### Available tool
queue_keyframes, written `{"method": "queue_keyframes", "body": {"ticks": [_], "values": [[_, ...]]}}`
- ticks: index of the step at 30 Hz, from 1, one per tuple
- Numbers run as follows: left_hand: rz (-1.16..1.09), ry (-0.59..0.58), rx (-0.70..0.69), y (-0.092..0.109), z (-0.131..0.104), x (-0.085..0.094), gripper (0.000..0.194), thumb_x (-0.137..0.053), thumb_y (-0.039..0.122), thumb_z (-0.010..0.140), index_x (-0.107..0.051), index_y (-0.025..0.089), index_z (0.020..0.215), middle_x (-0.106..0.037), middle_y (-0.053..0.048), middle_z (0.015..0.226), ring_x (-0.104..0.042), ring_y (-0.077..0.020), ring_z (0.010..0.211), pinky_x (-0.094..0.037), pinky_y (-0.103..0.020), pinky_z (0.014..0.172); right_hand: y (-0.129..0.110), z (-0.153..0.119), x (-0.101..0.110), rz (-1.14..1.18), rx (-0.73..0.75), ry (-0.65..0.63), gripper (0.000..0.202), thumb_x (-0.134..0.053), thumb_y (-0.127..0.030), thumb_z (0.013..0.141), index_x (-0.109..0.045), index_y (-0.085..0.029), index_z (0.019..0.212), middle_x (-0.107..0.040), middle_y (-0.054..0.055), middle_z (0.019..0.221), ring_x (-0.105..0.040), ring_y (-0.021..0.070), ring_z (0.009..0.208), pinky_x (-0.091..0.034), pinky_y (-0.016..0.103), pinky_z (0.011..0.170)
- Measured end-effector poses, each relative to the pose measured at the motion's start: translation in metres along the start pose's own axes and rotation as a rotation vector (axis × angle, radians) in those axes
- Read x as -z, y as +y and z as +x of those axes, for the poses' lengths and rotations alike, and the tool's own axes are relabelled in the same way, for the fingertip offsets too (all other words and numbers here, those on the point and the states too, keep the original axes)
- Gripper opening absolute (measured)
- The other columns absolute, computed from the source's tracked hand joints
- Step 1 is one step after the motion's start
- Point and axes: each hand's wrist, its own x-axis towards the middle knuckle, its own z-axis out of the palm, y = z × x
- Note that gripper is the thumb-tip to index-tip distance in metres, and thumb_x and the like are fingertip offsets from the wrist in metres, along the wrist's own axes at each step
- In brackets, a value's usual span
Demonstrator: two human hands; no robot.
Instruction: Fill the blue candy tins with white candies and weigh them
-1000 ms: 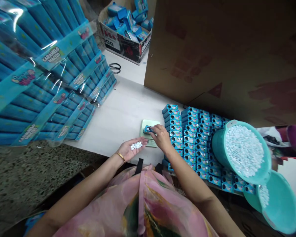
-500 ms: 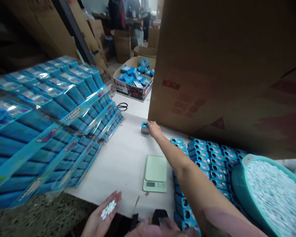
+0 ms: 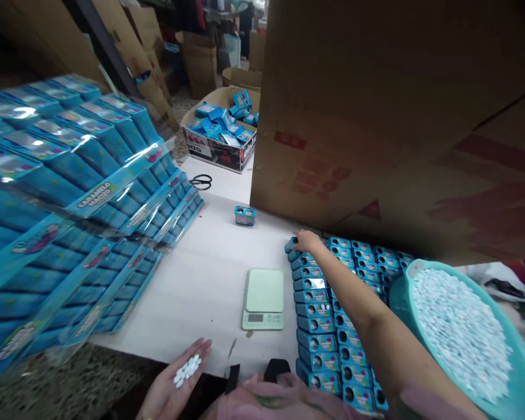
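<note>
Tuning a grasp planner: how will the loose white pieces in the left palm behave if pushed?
Pushed, the white pieces would probably slide or roll, being small and rounded on the open left hand. They'd likely scatter, since nothing visible binds them. Each is probably light, given its small size.

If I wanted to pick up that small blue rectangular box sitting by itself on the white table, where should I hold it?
I'd pinch the blue box by its long front and back walls, coming down from the near side. Its long front faces you, its depth looks narrower, and the large brown cardboard carton rises to its right, likely crowding that approach.
</note>
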Motion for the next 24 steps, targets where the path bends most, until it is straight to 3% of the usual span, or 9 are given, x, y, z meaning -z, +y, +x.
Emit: {"method": "queue_keyframes", "body": {"ticks": [3,6,10,14,19,24], "values": [[0.056,-0.077,-0.014,0.001,-0.002,-0.017,0.051,-0.04,0.001,0.077,-0.034,0.004,0.127,-0.052,-0.023,0.115,-0.048,-0.0282,0.106,-0.049,-0.036,0.083,-0.002,-0.008,0.0,-0.018,-0.025,-0.006,0.037,-0.055,-0.041,0.07,-0.058,-0.018,0.1,-0.061,0.009,0.097,-0.056,0.022,0.087,-0.042,0.028,0.067],[0.065,-0.117,-0.03,0.001,-0.008,-0.024,0.046,-0.043,0.003,0.077,-0.039,0.002,0.122,-0.052,-0.023,0.114,-0.047,-0.0285,0.107,-0.049,-0.035,0.084,-0.019,-0.021,0.01,-0.041,0.015,0.044,0.036,-0.05,-0.041,0.075,-0.054,-0.02,0.104,-0.057,0.009,0.105,-0.051,0.022,0.098,-0.04,0.028,0.073],[0.062,-0.124,-0.011,-0.005,-0.015,-0.016,0.04,-0.044,0.004,0.077,-0.045,0.002,0.117,-0.053,-0.022,0.113,-0.047,-0.0283,0.107,-0.049,-0.035,0.084,-0.059,-0.061,0.013,-0.105,0.27,0.184,0.033,-0.045,-0.037,0.08,-0.048,-0.022,0.11,-0.053,0.008,0.109,-0.043,0.0204,0.103,-0.039,0.026,0.074],[0.089,-0.135,0.01,-0.014,-0.016,-0.013,0.034,-0.046,0.004,0.075,-0.05,0.0,0.109,-0.055,-0.023,0.11,-0.048,-0.0289,0.107,-0.048,-0.034,0.084,-0.1,-0.105,-0.007,-0.132,0.447,0.212,0.037,-0.044,-0.035,0.082,-0.041,-0.021,0.115,-0.053,0.008,0.106,-0.044,0.0197,0.096,-0.041,0.025,0.066],[0.122,-0.207,0.046,-0.017,-0.017,-0.024,0.03,-0.048,0.004,0.074,-0.054,0.001,0.104,-0.055,-0.023,0.11,-0.049,-0.0287,0.106,-0.048,-0.033,0.083,-0.11,-0.137,-0.033,-0.09,0.43,0.115,0.038,-0.045,-0.037,0.082,-0.04,-0.023,0.117,-0.054,0.007,0.106,-0.046,0.0198,0.095,-0.043,0.025,0.065],[0.106,-0.255,0.11,-0.021,-0.021,-0.034,0.028,-0.044,0.005,0.076,-0.055,0.003,0.101,-0.057,-0.021,0.108,-0.052,-0.027,0.103,-0.049,-0.034,0.082,-0.109,-0.181,-0.042,0.054,0.315,0.203,0.045,-0.037,-0.039,0.085,-0.031,-0.021,0.126,-0.048,0.009,0.115,-0.043,0.0213,0.101,-0.044,0.028,0.071]]}}
